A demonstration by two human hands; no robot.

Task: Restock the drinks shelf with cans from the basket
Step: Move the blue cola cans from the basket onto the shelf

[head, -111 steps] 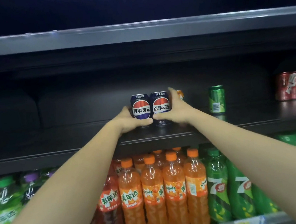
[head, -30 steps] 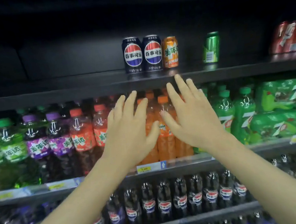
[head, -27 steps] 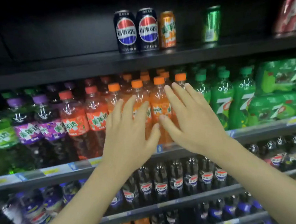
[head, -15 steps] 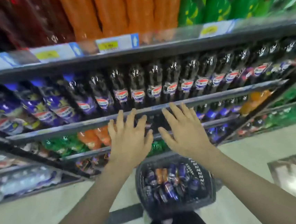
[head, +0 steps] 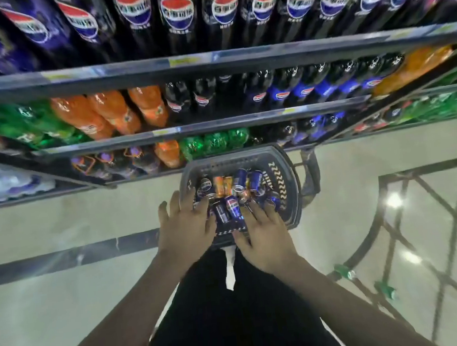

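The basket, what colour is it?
Dark grey, with a white zigzag pattern on its wall; the head view shows it.

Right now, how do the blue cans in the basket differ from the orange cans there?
The blue cans are the majority and spread across the basket; the orange cans are only two or so, side by side near the far middle. Two blue cans lie nearest, between the left hand and the right hand; the orange cans lie farther away. Both kinds lie loose in one heap.

In front of me dark shelving [head: 211,60] full of cola, orange and green bottles [head: 110,114], under my feet a glossy beige floor [head: 59,222] with dark inlaid lines, ceiling lights reflected on it
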